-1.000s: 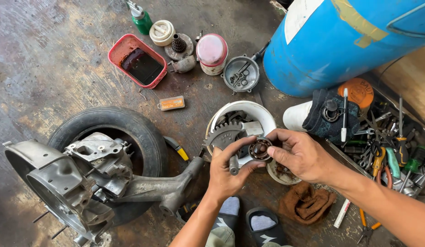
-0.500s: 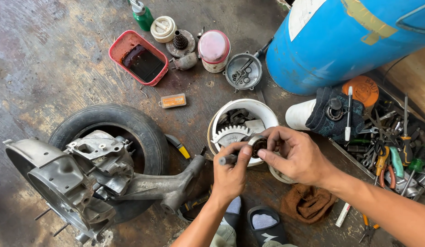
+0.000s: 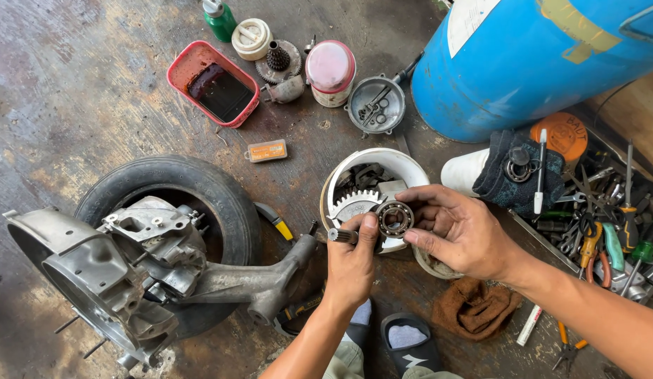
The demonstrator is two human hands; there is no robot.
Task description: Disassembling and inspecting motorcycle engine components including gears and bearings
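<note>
A: Where does the bearing sit?

B: The ball bearing (image 3: 395, 218) is pinched at its rim between the thumb and fingers of the right hand (image 3: 458, 235), held face-up just above the edge of the white bowl (image 3: 404, 163), which holds gears.

A: And the other hand?

B: The left hand (image 3: 352, 264) is closed around a short metal shaft (image 3: 343, 236), whose ribbed end sticks out to the left. Its thumb reaches up and touches the bearing's lower left edge, so both hands meet at the ring.

A: What lies around them?

B: To the left, a grey engine casing (image 3: 123, 270) rests on a black tyre (image 3: 193, 184), its arm pointing toward the left wrist. Farther up the stained floor stand a red tray (image 3: 185, 63) of dark oil, a pink-lidded tub (image 3: 331, 72) and a round metal cover (image 3: 376, 105). A blue drum (image 3: 523, 63) fills the upper right, with a tray of tools (image 3: 607, 231) beside the right forearm and a brown rag (image 3: 474, 309) below it.
</note>
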